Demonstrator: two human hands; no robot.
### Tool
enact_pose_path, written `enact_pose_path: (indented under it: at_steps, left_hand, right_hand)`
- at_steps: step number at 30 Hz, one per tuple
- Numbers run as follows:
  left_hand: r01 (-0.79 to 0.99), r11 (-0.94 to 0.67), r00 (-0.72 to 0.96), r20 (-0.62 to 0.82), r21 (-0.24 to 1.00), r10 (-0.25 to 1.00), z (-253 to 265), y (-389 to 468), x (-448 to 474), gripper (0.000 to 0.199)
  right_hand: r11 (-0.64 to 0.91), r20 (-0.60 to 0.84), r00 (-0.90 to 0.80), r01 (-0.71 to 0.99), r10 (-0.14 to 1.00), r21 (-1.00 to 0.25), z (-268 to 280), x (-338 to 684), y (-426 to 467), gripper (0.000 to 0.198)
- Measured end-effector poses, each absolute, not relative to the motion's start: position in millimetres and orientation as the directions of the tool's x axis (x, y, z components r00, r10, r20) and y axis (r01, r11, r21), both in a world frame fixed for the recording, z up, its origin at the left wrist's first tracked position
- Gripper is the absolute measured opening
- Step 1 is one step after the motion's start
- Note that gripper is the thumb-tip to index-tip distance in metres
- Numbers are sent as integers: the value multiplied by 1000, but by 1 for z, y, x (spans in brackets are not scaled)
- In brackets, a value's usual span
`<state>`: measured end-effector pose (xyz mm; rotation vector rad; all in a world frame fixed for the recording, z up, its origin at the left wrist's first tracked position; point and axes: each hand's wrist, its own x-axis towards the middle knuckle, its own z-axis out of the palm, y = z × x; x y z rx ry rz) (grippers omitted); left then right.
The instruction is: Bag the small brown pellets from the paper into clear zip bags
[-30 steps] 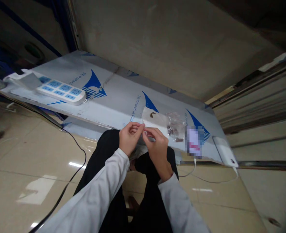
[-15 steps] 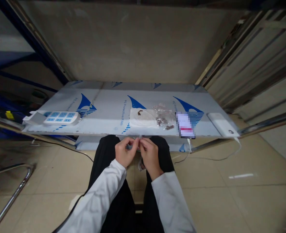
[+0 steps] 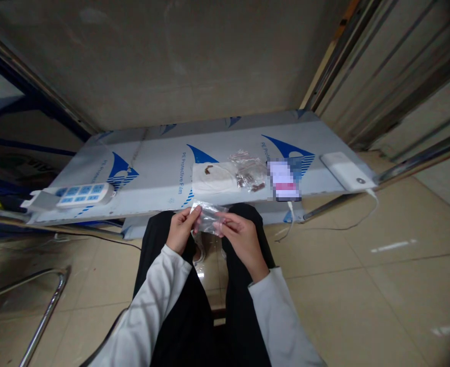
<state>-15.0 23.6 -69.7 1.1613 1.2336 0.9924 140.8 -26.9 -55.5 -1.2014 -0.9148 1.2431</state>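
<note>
A small clear plastic bag (image 3: 208,218) is stretched between my two hands, over my lap and just in front of the shelf's near edge. My left hand (image 3: 180,229) pinches its left side between thumb and fingers. On the other side, my right hand (image 3: 243,237) grips the bag's right edge. Beyond them lies a white cloth-like sheet (image 3: 217,184) with a small brown piece (image 3: 208,169) on it. Right beside the sheet is a heap of clear plastic bags (image 3: 247,165) with several brown pieces (image 3: 258,187) in or under it.
A phone (image 3: 285,181) with a blurred screen and a white power bank (image 3: 347,171) lie at the right of the film-covered shelf (image 3: 156,168), both with cables. A white power strip (image 3: 85,195) sits at the left. A metal tube leg (image 3: 49,311) stands on the floor.
My hands have moved apart, and the plastic bag now shows spread flat between them. The view has tilted and shifted slightly.
</note>
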Motion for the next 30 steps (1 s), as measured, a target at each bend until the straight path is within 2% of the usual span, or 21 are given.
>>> enact_pose_path:
  at_steps: [2, 4, 5, 6, 8, 9, 11, 14, 16, 18, 20, 22, 25, 30]
  left_hand:
    - [181, 75, 55, -87, 981, 995, -66, 24, -19, 42]
    - [369, -107, 26, 105, 923, 994, -59, 25, -25, 37]
    - [463, -223, 50, 225, 858, 973, -55, 26, -27, 40]
    - [537, -343, 126, 329, 770, 936, -51, 26, -29, 55]
    - [582, -541, 364, 401, 607, 841, -44, 26, -30, 89]
    - [560, -614, 474, 393, 556, 788, -43, 26, -28, 95]
    - [498, -691, 610, 355, 524, 709, -42, 26, -22, 82]
    - [460, -683, 625, 339, 568, 703, -48, 29, -9, 40]
    - [480, -609, 509, 365, 631, 779, -52, 33, -5, 23]
    - [508, -493, 309, 385, 706, 870, -56, 40, -6, 23]
    - [516, -382, 114, 381, 767, 918, -59, 47, -12, 28]
    - [508, -327, 18, 370, 797, 929, -61, 54, -19, 29]
    - [479, -302, -14, 352, 824, 936, -63, 61, -26, 29]
    - [420, -277, -42, 323, 864, 945, -64, 65, -28, 27]
  right_hand:
    - [-105, -140, 164, -205, 976, -973, -56, 140, -26, 34]
    - [-99, -133, 189, -180, 973, -979, -58, 140, -24, 37]
    - [-89, -119, 198, -153, 973, -984, -59, 140, -24, 37]
    - [-79, -102, 197, -117, 975, -990, -60, 140, -23, 36]
    - [-51, -52, 173, -10, 984, -999, -61, 138, -23, 34]
    - [-26, -16, 156, 59, 988, -998, -60, 136, -23, 31]
    - [39, 62, 109, 200, 992, -979, -57, 132, -25, 23]
    - [149, 194, 95, 359, 976, -921, -48, 129, -25, 17]
    - [190, 288, 173, 430, 942, -883, -41, 135, -15, 15]
    - [216, 372, 248, 489, 894, -845, -34, 145, 8, 14]
    - [248, 427, 222, 553, 876, -796, -31, 156, 45, 16]
    - [282, 407, 54, 639, 912, -716, -35, 162, 89, 22]
    - [273, 253, -157, 803, 955, -531, -47, 160, 151, 34]
    - [304, 127, -277, 888, 952, -345, -64, 145, 196, 27]
